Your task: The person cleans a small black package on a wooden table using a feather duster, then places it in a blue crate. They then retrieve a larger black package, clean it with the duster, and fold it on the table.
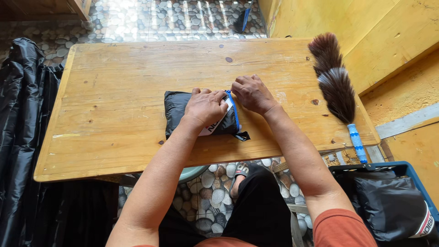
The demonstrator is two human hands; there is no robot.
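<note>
A small folded black pouch [177, 110] with a white patch and a blue edge strip lies on the wooden table [114, 91], near its front edge. My left hand [206, 106] presses flat on top of the pouch, fingers spread over it. At the pouch's upper right corner, my right hand [251, 93] has its fingers curled and pinches the blue strip. A short black tab sticks out at the pouch's lower right.
A brown feather duster [336, 82] with a blue-and-white handle lies along the table's right side. Black plastic sheeting [20, 123] hangs at the left. A blue crate [407, 170] with black packages sits at the lower right. Yellow wall on the right, pebble-pattern floor below.
</note>
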